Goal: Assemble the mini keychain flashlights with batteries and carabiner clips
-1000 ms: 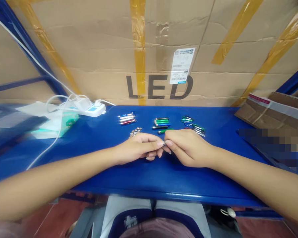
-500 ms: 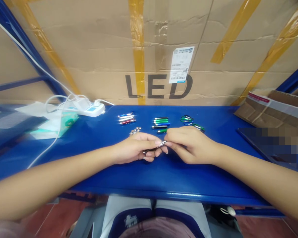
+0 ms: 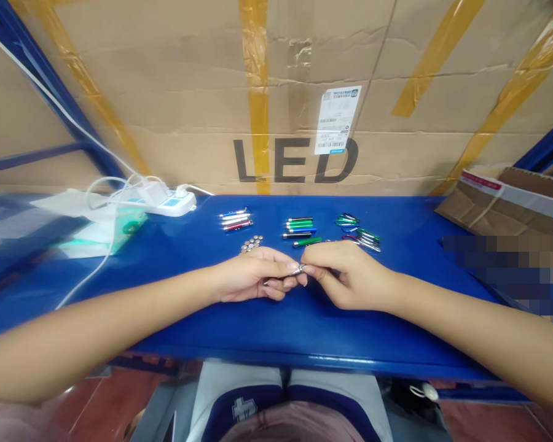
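Observation:
Over the middle of the blue table, my left hand (image 3: 253, 273) grips a small penlight (image 3: 297, 269), dark with a silver end, mostly covered by the fingers. The fingertips of my right hand (image 3: 354, 273) pinch its silver end, so both hands meet on it. Beyond my left hand lie several coin-like button cells (image 3: 251, 244). Just past the right fingers is a green tube (image 3: 306, 242), below a row of green, blue and black tubes (image 3: 300, 227). Green and silver carabiner clips (image 3: 367, 239) lie beyond my right hand.
Blue, silver and red penlights (image 3: 236, 220) lie further back on the blue table (image 3: 276, 334). At left are a white power strip (image 3: 177, 202) with cables and a green-white tissue pack (image 3: 126, 227). A large carton (image 3: 188, 92) walls the back; a smaller cardboard box (image 3: 502, 202) stands right.
My right hand has shifted slightly left and down, and the penlight shows less between the fingers. More of the clips behind the right hand is visible.

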Motion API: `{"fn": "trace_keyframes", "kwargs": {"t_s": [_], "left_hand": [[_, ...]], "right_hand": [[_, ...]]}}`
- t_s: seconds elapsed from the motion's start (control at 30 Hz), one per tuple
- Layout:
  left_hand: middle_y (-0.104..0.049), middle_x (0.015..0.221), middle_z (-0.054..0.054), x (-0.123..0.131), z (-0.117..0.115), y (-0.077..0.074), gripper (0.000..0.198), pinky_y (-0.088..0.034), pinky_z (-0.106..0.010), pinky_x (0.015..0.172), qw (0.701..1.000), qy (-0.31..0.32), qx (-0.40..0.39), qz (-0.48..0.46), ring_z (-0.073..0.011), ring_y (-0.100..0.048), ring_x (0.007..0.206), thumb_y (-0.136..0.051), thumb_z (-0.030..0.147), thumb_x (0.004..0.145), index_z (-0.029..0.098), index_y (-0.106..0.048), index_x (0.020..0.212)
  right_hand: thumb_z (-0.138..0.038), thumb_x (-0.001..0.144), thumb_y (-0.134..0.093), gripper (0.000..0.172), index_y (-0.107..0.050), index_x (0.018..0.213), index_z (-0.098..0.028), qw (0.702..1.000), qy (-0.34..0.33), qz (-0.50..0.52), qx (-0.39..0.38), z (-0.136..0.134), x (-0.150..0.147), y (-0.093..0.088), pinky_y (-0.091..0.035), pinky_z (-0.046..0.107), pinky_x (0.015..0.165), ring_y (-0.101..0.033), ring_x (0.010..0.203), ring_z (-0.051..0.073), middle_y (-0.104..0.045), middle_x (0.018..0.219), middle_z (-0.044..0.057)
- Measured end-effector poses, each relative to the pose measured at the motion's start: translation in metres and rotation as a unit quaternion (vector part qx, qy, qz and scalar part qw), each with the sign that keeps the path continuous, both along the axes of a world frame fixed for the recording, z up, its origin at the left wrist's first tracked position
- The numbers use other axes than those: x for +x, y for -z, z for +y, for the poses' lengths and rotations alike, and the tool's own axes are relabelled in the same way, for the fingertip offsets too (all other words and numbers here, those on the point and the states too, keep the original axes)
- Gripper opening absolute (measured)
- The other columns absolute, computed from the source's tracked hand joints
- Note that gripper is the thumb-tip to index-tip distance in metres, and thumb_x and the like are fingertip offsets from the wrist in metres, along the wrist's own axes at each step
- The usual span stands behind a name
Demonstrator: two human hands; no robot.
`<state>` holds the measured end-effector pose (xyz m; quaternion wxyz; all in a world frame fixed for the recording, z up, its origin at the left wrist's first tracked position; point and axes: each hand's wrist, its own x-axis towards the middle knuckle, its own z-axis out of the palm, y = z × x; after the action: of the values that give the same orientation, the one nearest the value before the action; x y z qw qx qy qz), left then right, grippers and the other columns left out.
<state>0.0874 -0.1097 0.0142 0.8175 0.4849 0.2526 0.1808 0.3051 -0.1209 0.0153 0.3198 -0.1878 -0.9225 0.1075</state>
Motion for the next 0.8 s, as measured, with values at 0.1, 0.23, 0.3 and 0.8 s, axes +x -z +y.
{"fn": "trace_keyframes", "kwargs": {"t_s": [0.1, 0.23, 0.3, 0.8], "left_hand": [[-0.052, 0.064, 0.000, 0.0010, 0.0004, 0.0002, 0.029, -0.019, -0.021, 0.051, 1.000, -0.020, -0.007, 0.007, -0.0028, -0.032, 0.053, -0.083, 0.030, 0.079, 0.003, -0.072, 0.084], [-0.050, 0.064, 0.000, 0.0016, -0.0011, -0.0016, 0.026, -0.021, -0.019, 0.051, 1.000, -0.021, -0.005, 0.006, -0.0028, -0.031, 0.052, -0.079, 0.029, 0.082, 0.004, -0.071, 0.083], [-0.049, 0.064, 0.001, 0.0011, -0.0019, -0.0027, 0.023, -0.021, -0.019, 0.050, 1.000, -0.004, -0.017, -0.010, -0.0030, -0.031, 0.052, -0.076, 0.027, 0.085, 0.004, -0.069, 0.083], [-0.049, 0.070, 0.001, -0.0033, 0.0005, -0.0046, 0.022, -0.021, -0.018, 0.044, 0.999, 0.047, -0.015, -0.002, -0.0027, -0.031, 0.049, -0.066, 0.030, 0.094, 0.008, -0.067, 0.089]], "right_hand": [[-0.008, 0.096, -0.045, 0.027, -0.057, 0.074, -0.018, 1.000, 0.016, -0.001, -0.008, -0.0002, -0.0017, 0.0008, -0.039, 0.022, 0.060, -0.053, 0.061, 0.012, -0.061, 0.066, 0.001], [-0.010, 0.096, -0.045, 0.027, -0.054, 0.072, -0.019, 0.999, 0.035, -0.009, -0.013, -0.0031, -0.0023, -0.0017, -0.037, 0.023, 0.058, -0.050, 0.058, 0.012, -0.057, 0.063, -0.001], [-0.013, 0.098, -0.044, 0.028, -0.052, 0.072, -0.019, 0.999, 0.035, -0.014, -0.016, -0.0050, -0.0019, -0.0034, -0.035, 0.023, 0.057, -0.047, 0.057, 0.012, -0.054, 0.062, -0.001], [-0.024, 0.105, -0.043, 0.027, -0.059, 0.084, -0.018, 0.998, -0.004, -0.043, -0.047, -0.0015, 0.0069, -0.0068, -0.038, 0.025, 0.063, -0.054, 0.065, 0.013, -0.063, 0.074, 0.003]]}}
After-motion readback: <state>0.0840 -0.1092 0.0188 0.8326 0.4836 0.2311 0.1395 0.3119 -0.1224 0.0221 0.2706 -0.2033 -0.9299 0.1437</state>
